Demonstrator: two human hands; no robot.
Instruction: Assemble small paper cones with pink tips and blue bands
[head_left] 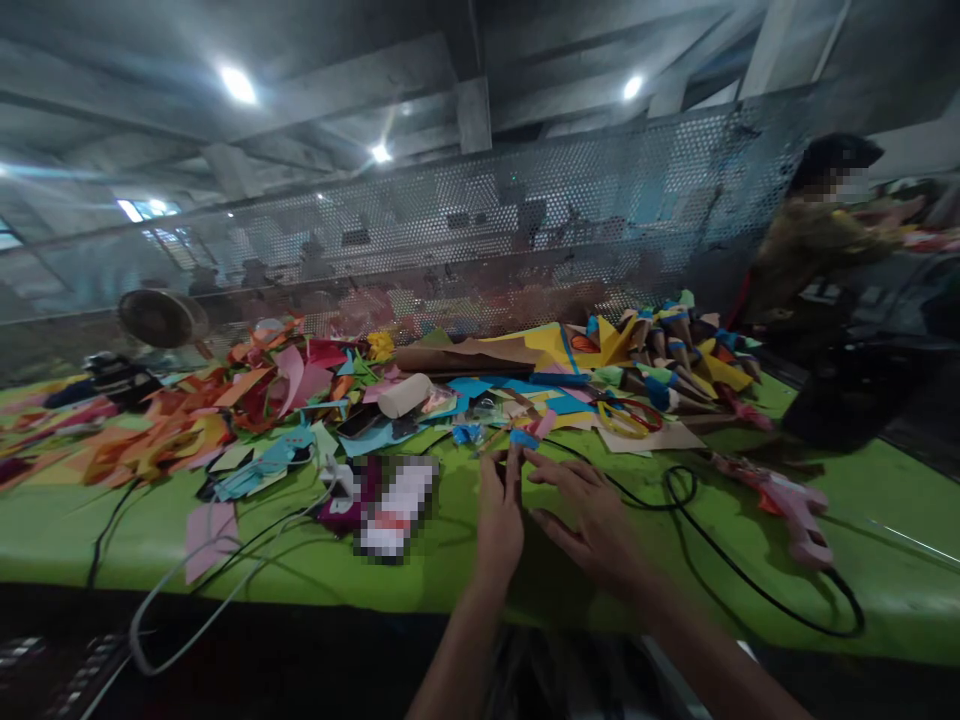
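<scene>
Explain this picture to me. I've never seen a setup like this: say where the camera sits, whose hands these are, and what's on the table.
No machine here: a camera worn on a person's head looks down at their own bare hands. The left hand and right hand reach a small blue paper piece; blur hides whether the fingers grip it. The green table holds coloured paper scraps, a pink glue gun and a black cord. Another person is at right.

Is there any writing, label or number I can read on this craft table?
No text can be read.
The packet beside the left hand is blurred out.
The pink glue gun and the paper scraps show no legible marks.
</scene>
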